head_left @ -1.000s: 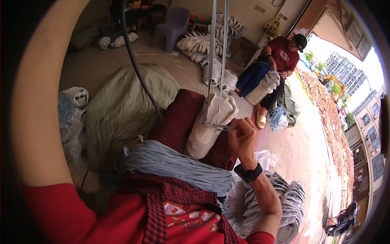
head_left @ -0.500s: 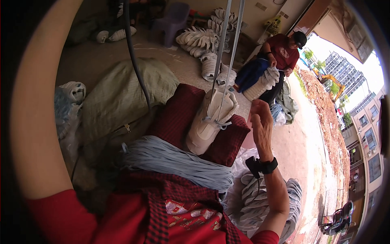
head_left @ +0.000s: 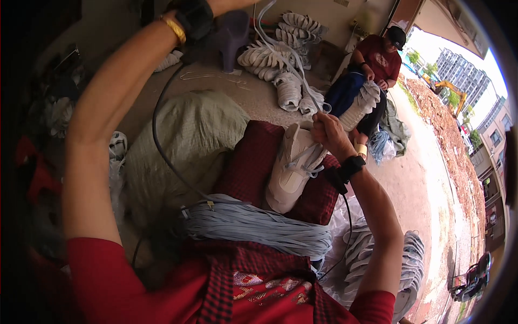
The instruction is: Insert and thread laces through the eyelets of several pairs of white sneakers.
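Observation:
A beige shoe upper [head_left: 288, 173] lies toe toward me on a dark red checked cushion [head_left: 249, 162] over my lap. Grey-blue shoelace [head_left: 295, 156] is threaded through its lower eyelets. Beside the shoe's opening, my right hand [head_left: 330, 132] is closed on the lace, with a loose length rising from it toward the top edge. My left hand [head_left: 229, 4] is raised to the top of the view, cut off by the edge, so its fingers are hidden. A thick bundle of grey-blue laces [head_left: 259, 224] lies across my lap, nearest my body.
A large pale green woven sack [head_left: 178, 146] stands at left, crossed by a black cable [head_left: 156, 127]. Stacked shoe uppers [head_left: 361, 264] sit at my right, others [head_left: 264, 56] farther back near a purple chair [head_left: 233, 40]. Another person [head_left: 377, 62] sits at far right handling uppers.
My left arm has swung up and inward across the top. My right hand has gone from open beside the shoe to closed on the lace; the taut strands above the shoe now hang loose.

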### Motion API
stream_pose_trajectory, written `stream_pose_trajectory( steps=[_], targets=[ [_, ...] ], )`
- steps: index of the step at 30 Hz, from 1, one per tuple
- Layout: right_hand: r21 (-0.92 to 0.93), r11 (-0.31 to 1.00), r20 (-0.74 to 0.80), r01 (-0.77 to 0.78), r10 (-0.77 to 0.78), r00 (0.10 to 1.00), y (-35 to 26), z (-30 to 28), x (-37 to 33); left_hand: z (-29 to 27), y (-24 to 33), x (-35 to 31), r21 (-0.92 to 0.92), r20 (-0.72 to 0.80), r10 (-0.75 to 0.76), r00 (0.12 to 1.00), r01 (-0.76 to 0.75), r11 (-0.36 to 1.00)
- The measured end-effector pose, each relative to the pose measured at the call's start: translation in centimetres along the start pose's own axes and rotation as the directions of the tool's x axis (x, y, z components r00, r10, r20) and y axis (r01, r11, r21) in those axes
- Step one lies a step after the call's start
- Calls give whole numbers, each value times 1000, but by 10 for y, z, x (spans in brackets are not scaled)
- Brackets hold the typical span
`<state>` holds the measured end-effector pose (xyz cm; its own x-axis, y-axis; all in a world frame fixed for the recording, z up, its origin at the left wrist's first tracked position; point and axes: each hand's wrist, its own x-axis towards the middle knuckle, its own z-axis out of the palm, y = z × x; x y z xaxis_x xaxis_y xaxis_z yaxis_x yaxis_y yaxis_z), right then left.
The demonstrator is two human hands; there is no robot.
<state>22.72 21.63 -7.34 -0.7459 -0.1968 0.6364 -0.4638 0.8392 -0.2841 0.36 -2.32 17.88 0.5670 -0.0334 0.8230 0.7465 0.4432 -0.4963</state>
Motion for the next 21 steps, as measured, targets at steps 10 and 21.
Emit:
stream_pose_trajectory(
  steps=[10,21],
  targets=[
    [730,535,251,-425,368,895,-13,1,-2,-135,260,-140,-321,935,-3,355,848,422],
    [537,773,105,-337,335,936,-14,7,-5,-127,240,-151,-426,905,136,404,857,290]
  ],
)
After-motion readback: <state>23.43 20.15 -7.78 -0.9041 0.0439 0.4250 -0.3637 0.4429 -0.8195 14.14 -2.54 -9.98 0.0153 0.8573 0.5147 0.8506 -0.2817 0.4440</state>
